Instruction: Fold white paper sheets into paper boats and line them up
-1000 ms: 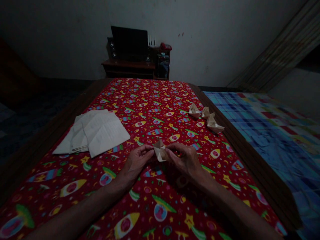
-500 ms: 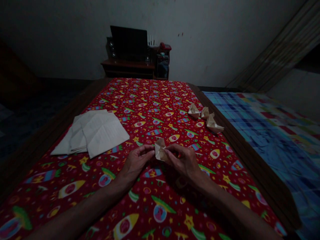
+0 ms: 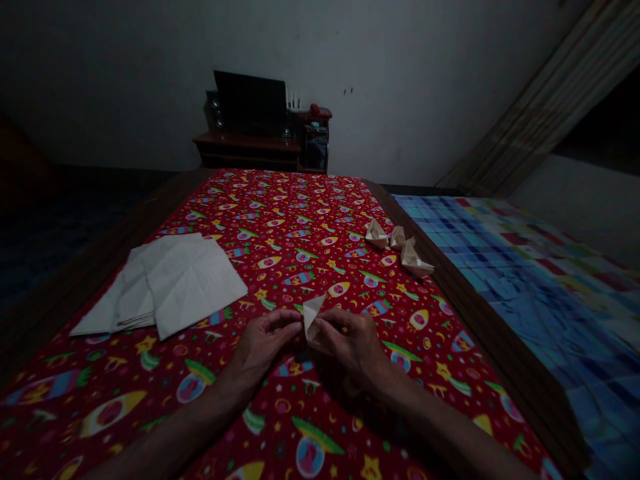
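Note:
A small folded piece of paper (image 3: 313, 313), pale and pointed at the top, is held just above the red cloth between my two hands. My right hand (image 3: 353, 340) pinches its right side between thumb and fingers. On the other side, the closed thumb and fingertips of my left hand (image 3: 267, 340) meet its left edge. Three folded paper shapes, one of them a paper boat (image 3: 415, 260), stand near the right edge of the cloth. To the left lies an overlapping pile of creased paper sheets (image 3: 195, 287).
The red patterned cloth (image 3: 280, 220) covers a long table with a brown border. Beyond its far end stand a dark monitor (image 3: 250, 100), speakers and a red telephone (image 3: 320, 111) on a wooden desk. A blue checked sheet (image 3: 480, 287) spreads out on the right.
The folded paper has turned in my fingers and now shows a narrower, pointed side. The whole view has shifted slightly, so the scene sits lower and further left.

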`<state>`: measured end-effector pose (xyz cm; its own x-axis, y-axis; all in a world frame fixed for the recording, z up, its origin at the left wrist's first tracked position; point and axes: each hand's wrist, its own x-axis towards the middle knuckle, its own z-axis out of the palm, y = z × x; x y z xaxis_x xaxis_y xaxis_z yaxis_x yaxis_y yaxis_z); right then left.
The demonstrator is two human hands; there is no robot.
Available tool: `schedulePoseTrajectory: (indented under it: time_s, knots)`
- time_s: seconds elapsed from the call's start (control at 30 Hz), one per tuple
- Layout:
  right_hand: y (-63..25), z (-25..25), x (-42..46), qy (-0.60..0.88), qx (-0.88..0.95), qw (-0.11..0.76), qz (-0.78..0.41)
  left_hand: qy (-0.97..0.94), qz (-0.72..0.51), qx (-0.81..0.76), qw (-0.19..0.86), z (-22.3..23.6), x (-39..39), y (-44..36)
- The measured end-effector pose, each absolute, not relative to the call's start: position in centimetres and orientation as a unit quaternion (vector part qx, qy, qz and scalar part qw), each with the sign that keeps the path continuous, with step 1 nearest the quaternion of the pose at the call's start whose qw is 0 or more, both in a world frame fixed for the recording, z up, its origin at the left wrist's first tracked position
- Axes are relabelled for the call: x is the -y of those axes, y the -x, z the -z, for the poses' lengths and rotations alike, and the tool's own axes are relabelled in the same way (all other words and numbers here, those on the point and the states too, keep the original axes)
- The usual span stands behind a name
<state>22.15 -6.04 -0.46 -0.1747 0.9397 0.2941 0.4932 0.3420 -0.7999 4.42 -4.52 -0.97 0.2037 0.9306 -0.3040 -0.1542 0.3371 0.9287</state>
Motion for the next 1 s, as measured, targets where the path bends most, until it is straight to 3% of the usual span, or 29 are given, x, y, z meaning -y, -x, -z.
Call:
schedulePoseTrajectory:
  time_s: [0.8,1.0]
  knots:
    - [-21.5,1.0,5.9,0.544,0.634,0.380,-0.397,-0.432,-0.348,-0.450,0.700,0.8,4.3,-4.2]
    - [-21.4,0.7,5.6,0.543,0.603,0.411,-0.416,-0.469,-0.311,-0.474,0.678,1.2,4.4,-4.2]
